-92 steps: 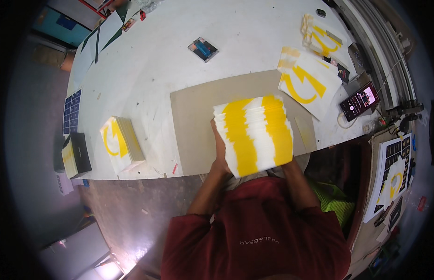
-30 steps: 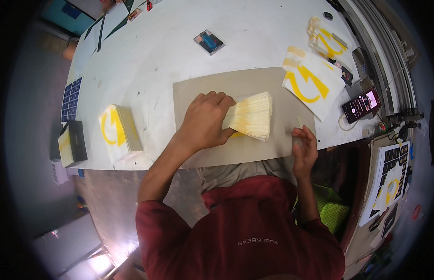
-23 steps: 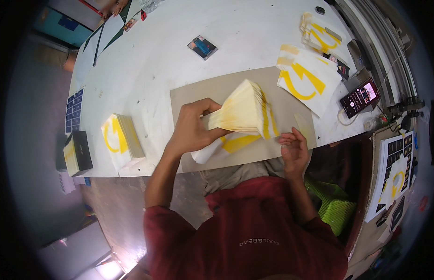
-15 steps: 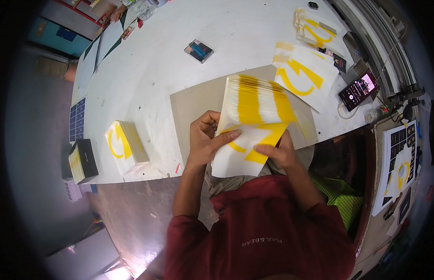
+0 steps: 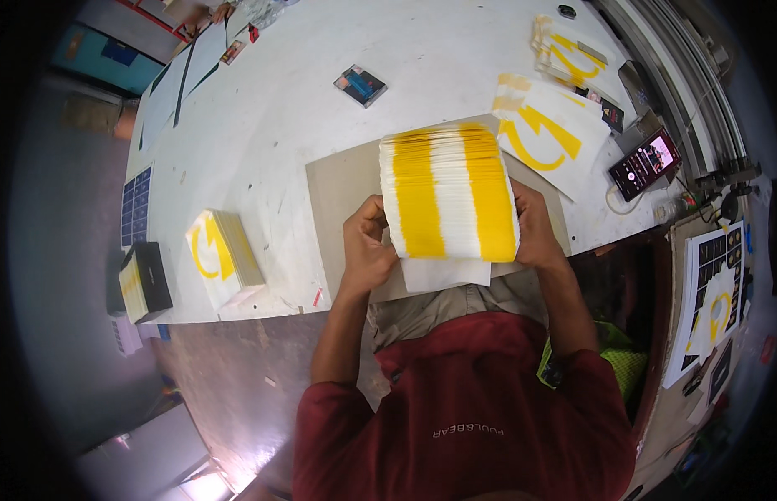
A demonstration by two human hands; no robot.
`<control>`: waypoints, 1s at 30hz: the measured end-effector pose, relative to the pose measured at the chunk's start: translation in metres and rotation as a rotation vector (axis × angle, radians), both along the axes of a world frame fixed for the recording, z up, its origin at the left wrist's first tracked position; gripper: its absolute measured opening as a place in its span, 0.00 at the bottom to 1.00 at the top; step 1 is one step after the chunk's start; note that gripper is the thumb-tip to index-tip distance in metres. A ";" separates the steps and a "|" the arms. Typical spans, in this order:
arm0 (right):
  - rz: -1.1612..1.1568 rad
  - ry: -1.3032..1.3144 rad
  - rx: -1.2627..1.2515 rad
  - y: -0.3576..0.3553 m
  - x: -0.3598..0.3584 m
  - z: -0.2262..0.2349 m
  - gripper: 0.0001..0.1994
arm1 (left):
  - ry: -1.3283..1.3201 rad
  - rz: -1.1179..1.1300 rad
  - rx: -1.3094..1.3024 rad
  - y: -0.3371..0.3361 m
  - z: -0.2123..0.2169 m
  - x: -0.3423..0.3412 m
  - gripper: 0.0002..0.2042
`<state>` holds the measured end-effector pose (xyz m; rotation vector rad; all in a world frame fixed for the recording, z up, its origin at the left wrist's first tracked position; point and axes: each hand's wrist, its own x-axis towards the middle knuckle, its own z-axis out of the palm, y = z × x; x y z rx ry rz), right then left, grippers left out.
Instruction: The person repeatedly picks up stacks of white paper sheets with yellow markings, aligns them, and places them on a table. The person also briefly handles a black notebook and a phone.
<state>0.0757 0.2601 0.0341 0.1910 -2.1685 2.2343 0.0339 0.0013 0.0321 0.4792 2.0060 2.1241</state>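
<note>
A thick stack of white paper sheets with yellow print (image 5: 453, 196) is between my hands, its fanned edges showing yellow and white stripes. My left hand (image 5: 370, 246) has its fingers curled at the stack's left side. On the opposite side, my right hand (image 5: 536, 221) grips the right edge, with its fingertips partly hidden behind the paper. A plain white flap (image 5: 447, 274) hangs out below the stack, towards my lap. Underneath lies a grey-beige board (image 5: 343, 179) on the white table.
Another yellow-printed stack (image 5: 226, 255) stands at the left, near a black box (image 5: 148, 282). Loose printed sheets (image 5: 543, 138) and a lit phone (image 5: 645, 163) lie at the right. A small flat case (image 5: 361, 86) sits farther back. Another person's hand (image 5: 222, 12) shows at the far left.
The stack's top sheets, bent towards me before, are now out of sight, and the striped edges face up. My right hand has moved up and outward to the stack's right side.
</note>
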 end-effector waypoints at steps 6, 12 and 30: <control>-0.006 0.035 -0.008 -0.002 0.000 -0.009 0.36 | 0.038 0.104 -0.139 0.005 -0.019 0.007 0.29; -0.028 -0.103 -0.250 -0.023 0.010 -0.050 0.52 | -0.412 0.017 0.342 0.015 -0.120 0.037 0.36; -0.037 -0.229 -0.500 -0.038 0.009 -0.087 0.42 | -0.988 -0.011 0.867 0.032 -0.125 0.040 0.28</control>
